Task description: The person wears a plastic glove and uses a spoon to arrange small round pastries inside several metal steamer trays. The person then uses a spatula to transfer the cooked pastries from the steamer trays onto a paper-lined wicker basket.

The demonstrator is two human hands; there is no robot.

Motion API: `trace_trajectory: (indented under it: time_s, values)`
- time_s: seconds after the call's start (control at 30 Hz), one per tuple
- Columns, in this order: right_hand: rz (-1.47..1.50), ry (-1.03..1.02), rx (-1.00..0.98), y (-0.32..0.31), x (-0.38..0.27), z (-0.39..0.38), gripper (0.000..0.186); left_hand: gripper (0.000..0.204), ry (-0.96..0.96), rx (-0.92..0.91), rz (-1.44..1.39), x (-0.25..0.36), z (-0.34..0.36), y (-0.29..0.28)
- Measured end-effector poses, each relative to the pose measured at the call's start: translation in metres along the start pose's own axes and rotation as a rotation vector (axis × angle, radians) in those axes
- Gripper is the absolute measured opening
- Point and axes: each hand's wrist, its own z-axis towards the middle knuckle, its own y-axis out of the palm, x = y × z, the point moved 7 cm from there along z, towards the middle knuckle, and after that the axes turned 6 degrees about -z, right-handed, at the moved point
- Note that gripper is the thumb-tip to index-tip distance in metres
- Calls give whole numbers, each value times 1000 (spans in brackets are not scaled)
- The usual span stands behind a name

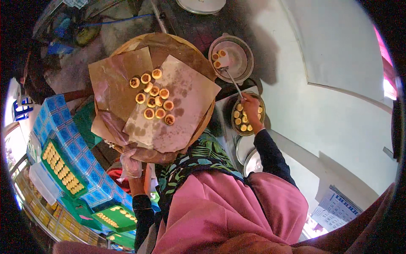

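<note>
My right hand is closed round the handle of a long spatula. The spatula's head reaches into the far round pan, beside a few browned round pastries. Below my right hand stands a nearer pan with several pale round pastries. My left hand, in a clear plastic glove, is at the near left rim of a wide round woven tray; the glove and blur obscure its fingers. Brown paper lines the tray, with several browned pastries in a cluster and grease spots around them.
To the left, a blue checked cloth covers a table with green trays of pale dough pieces. Metal lids lie near the closer pan. A white wall rises on the right. Another round lid is at the top.
</note>
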Motion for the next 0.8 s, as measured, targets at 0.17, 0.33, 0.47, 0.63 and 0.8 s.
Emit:
trace_trajectory:
  time_s: [0.17,0.33,0.47,0.63,0.8]
  values:
    - [286,352,-138,-3,26,-19,26,37,-108,6,-180,-21,9,-15]
    - [-2,70,-49,-65,2,-20,28,39,-83,-34,-226,-19,15,-11]
    - [-105,34,-58,-102,-71,-36,33,30,24,-62,15,-26,30,-57]
    - [141,-26,-28,-114,-148,-77,36,34,161,-110,92,-12,18,-19]
    - [-146,-372,-122,-66,-197,-114,42,35,-160,-104,-218,-21,18,10]
